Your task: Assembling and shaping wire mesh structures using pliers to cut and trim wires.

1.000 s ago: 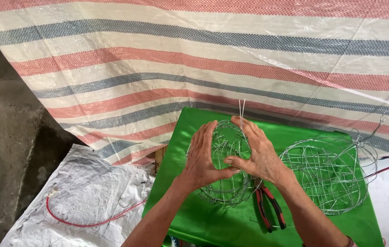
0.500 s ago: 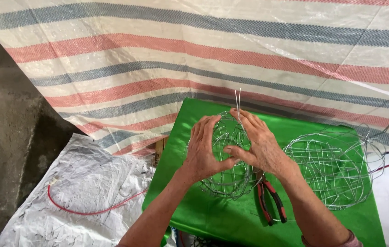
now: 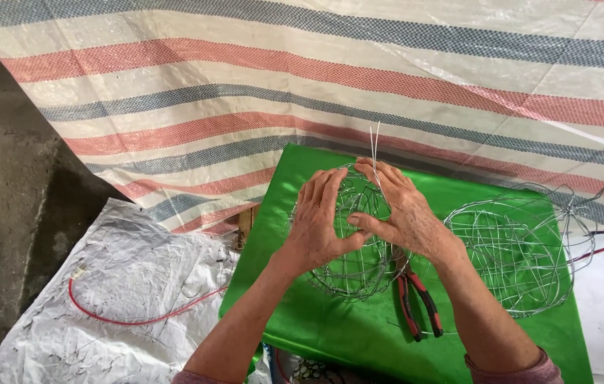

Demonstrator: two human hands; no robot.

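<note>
Both grips closed around a wire ball frame (image 3: 351, 235) on green cloth (image 3: 330, 327), striped tarp (image 3: 245, 78) behind.

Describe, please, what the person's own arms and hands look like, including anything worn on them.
Both hands, the left hand and the right hand, are bare: no gloves, and no rings or watch that show. The forearms are bare too, lean, with wrinkled, veined backs of the hands. Short pinkish-mauve sleeve edges appear only at the bottom of the picture, near the elbows. No bandages or markings are visible.
</note>
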